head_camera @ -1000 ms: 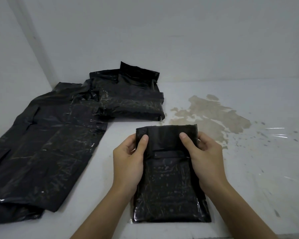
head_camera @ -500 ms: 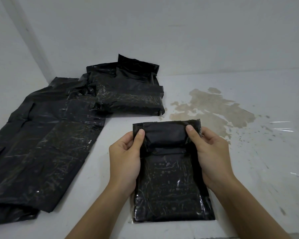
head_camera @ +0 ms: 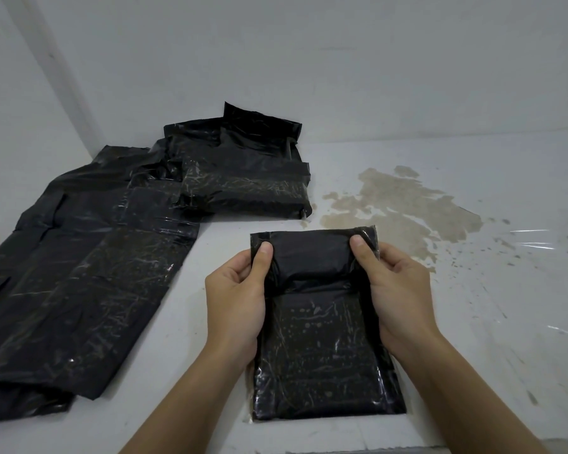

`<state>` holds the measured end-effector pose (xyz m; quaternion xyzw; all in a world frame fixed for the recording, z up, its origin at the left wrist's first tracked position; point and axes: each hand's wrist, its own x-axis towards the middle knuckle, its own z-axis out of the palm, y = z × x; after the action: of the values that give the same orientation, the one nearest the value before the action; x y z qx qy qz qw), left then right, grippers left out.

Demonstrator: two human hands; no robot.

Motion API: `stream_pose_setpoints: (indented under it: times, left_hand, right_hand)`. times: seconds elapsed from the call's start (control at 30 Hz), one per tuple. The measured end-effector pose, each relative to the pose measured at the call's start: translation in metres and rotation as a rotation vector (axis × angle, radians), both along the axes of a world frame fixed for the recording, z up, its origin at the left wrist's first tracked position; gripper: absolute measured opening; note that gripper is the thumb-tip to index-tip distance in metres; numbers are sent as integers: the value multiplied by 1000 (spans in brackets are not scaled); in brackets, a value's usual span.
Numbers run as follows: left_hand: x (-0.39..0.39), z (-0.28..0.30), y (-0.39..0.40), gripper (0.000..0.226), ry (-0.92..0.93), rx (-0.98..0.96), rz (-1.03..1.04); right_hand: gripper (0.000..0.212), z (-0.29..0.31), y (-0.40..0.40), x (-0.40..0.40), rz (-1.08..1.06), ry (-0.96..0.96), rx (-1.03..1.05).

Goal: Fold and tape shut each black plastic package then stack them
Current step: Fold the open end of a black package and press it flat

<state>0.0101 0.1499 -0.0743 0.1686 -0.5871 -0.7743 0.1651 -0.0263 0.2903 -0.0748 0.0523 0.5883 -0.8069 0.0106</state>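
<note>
A black plastic package (head_camera: 318, 358) lies flat on the white table in front of me, long side pointing away. Its far flap is lifted and curled toward me. My left hand (head_camera: 236, 299) pinches the flap's left corner with thumb on top. My right hand (head_camera: 397, 290) pinches the right corner the same way. Further back sits a stack of folded black packages (head_camera: 246, 185), the top one with an upright flap. To the left lie several flat, overlapping black packages (head_camera: 79, 273).
The white table (head_camera: 473, 339) has a brown stain (head_camera: 404, 208) behind and right of my hands, with small specks around it. A strip of clear tape (head_camera: 535, 239) glints at the right. White walls close the back and left sides.
Both hands have slid outward and up along the flap to its far corners, and the flap has been stretched wider. The view has shifted slightly.
</note>
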Motion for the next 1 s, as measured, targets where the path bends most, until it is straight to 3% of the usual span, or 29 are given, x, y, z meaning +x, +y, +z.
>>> stream_pose_setpoints:
  times: [0.43, 0.53, 0.7, 0.83, 1.0]
  left_hand:
    - [-1, 6, -6, 25, -91, 65, -52]
    - [-3, 14, -12, 24, -182, 61, -131]
    - [-15, 26, -32, 20, -323, -168, -222]
    - [-23, 34, -43, 19, -403, -254, -216]
    - [-28, 37, -41, 8, -370, -138, -225]
  right_hand:
    - [20, 16, 11, -10, 157, -210, -99]
    - [20, 23, 19, -17, 212, -215, 33]
    - [17, 31, 31, -26, 174, -195, 358]
    - [14, 39, 33, -26, 223, -225, 338]
    - [14, 43, 30, -24, 231, -250, 291]
